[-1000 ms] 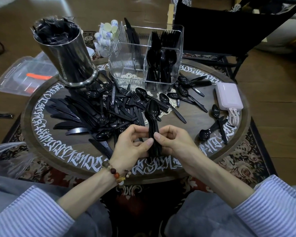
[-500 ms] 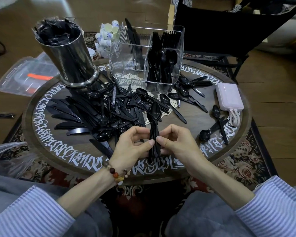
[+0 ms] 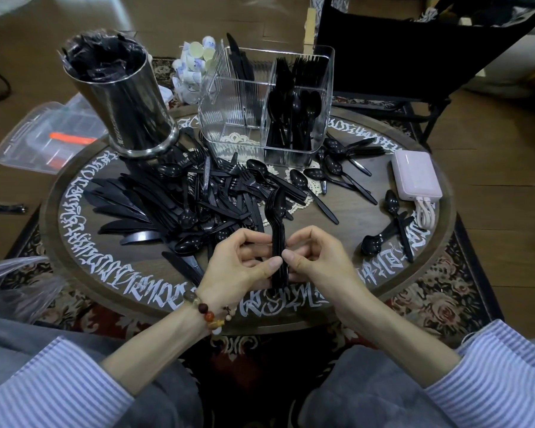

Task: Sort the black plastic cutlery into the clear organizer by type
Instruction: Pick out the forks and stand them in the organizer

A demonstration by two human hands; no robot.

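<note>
Spoons [image 3: 279, 230], a small nested stack of them, stand upright between my two hands just above the near edge of the tabletop [image 3: 368, 291], bowls up and handles down. My left hand [image 3: 240, 262] pinches the handles from one side, thumb tip pressed on the stack; my right hand [image 3: 317, 261] pinches from the other, thumb meeting it there. Both are grasping the same bundle, nothing else.

I judge these to be very light and thin, stiff enough to hold shape but springy, with a glossy finish that lets nested pieces slide apart. A squeeze low on the handles alone could let the bowls fan out, so I would take hold around mid-handle, where the stack is narrowest and flattest, and keep the pressure across the flat faces.

The organizer [image 3: 267, 100] sits at the far side of the tabletop. Its near right compartment already has spoons standing in it, forks stand behind them, and a few knives lean in a far left one; the near left looks bare. My bundle, I think, belongs with those spoons.

A big loose pile [image 3: 179, 202] of mixed cutlery lies left of centre, touching the steel canister [image 3: 121, 100]. More loose spoons are scattered to the right, near a pink power bank [image 3: 416, 176]. Much sorting is left, by my reckoning.
</note>
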